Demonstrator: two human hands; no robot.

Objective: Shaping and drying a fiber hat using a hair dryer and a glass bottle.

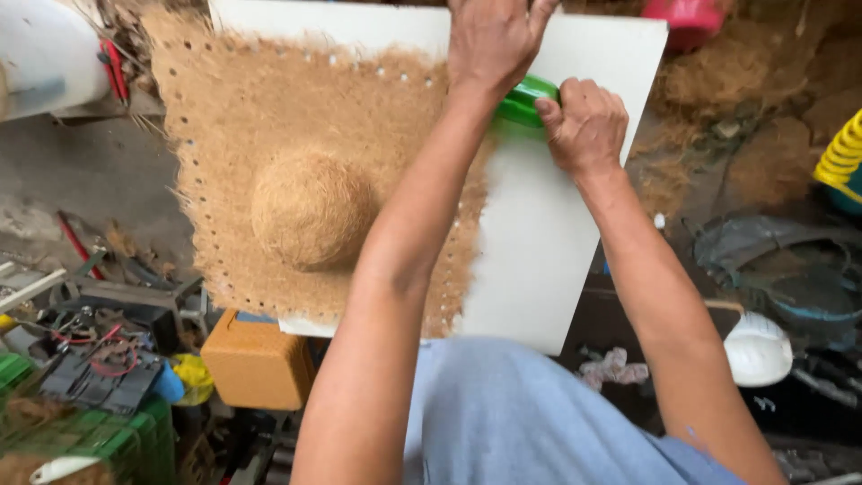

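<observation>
A brown coir fibre mat with a raised dome in its middle and a row of holes along its edges lies on a white board. My left hand presses flat on the mat's far right part, fingers spread. My right hand is closed around a green-handled tool held against the mat's right edge, just beside my left wrist. The tool's working end is hidden behind my left forearm.
An orange box sits below the board at left. Tools and red wires fill the lower left above a green crate. Loose coir heaps, a yellow coiled hose and a white cap-like object lie to the right.
</observation>
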